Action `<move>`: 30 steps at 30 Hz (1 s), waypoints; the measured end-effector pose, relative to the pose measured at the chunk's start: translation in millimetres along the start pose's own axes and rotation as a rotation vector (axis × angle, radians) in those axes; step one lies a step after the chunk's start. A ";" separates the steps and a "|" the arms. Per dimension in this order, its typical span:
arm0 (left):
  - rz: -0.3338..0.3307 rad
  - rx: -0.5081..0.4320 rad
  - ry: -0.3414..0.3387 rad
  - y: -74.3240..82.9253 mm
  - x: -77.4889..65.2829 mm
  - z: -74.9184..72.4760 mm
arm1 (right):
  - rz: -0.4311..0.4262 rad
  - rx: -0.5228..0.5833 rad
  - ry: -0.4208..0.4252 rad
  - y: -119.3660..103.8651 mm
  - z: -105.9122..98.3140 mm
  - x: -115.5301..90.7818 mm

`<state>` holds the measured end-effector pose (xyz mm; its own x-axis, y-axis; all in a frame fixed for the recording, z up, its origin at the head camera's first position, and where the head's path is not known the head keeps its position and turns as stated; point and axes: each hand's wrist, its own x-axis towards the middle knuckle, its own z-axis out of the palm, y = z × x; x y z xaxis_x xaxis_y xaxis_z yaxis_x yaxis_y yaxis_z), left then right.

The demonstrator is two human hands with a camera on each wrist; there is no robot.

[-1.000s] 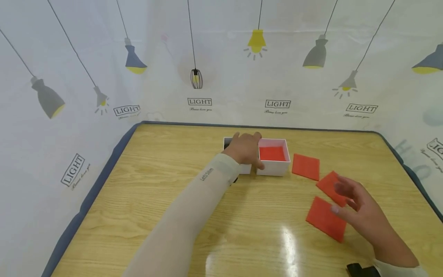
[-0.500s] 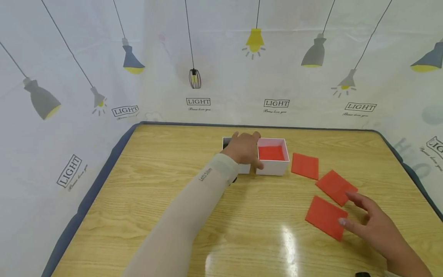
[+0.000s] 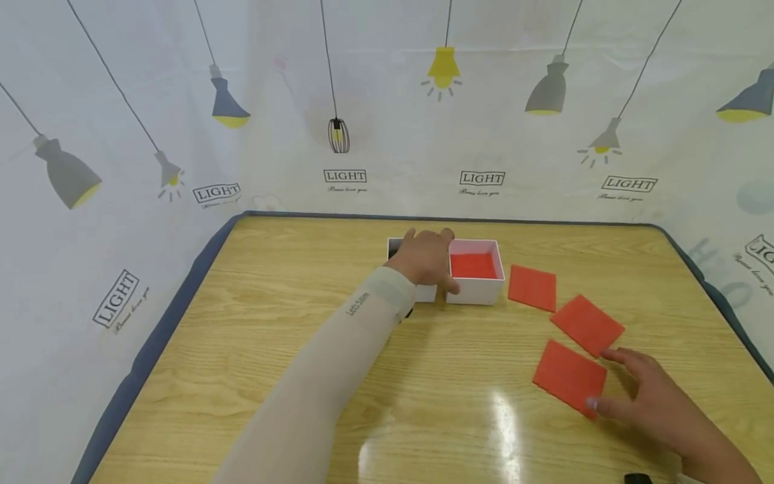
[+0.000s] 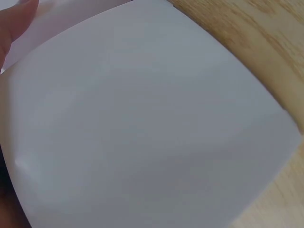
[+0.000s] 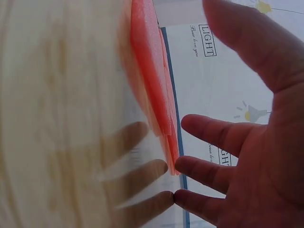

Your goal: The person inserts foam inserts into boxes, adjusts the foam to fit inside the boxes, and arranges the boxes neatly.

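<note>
In the head view my left hand [image 3: 426, 261] spans the left side of a white box [image 3: 476, 292]. Its thumb lies at the front wall and a finger at the back rim, holding the box. A flat red piece [image 3: 474, 266] lies inside. The left wrist view is mostly filled by a smooth white wall [image 4: 142, 118]. My right hand [image 3: 656, 400] is low beside the nearest thin red square [image 3: 568, 378], fingers spread, thumb at its right corner. In the right wrist view these fingers [image 5: 209, 130] are extended, fingertips at the table, holding nothing.
Two more red squares, one at the middle [image 3: 588, 325] and one at the back [image 3: 533, 288], lie right of the box. A second box [image 3: 396, 246] with something dark inside is partly hidden behind my left hand. A printed sheet [image 3: 399, 195] rises behind the wooden table [image 3: 290, 282].
My right hand has moved down and slightly right, off the middle red square, to the corner of the nearest one. My left hand stays on the box.
</note>
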<state>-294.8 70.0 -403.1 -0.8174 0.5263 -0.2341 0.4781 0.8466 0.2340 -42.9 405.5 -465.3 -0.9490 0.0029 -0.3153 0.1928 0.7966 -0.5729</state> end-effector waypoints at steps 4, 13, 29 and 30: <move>-0.005 -0.004 0.002 0.5 -0.3 -0.1 | -0.016 -0.053 -0.001 0.3 1.8 1.9; -0.013 -0.001 -0.003 3.4 -1.9 -1.9 | 0.011 -0.124 -0.015 -1.7 6.5 4.2; -0.020 -0.004 -0.006 3.6 -3.3 -3.7 | 0.001 -0.233 0.034 -10.0 13.3 7.0; -0.019 -0.005 -0.006 3.3 -3.5 -3.9 | 0.003 -0.235 0.037 -10.9 13.6 6.9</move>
<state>-291.6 70.6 -397.8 -0.8245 0.5106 -0.2440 0.4610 0.8561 0.2338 -48.1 388.7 -471.6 -0.9577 0.0245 -0.2867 0.1367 0.9155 -0.3783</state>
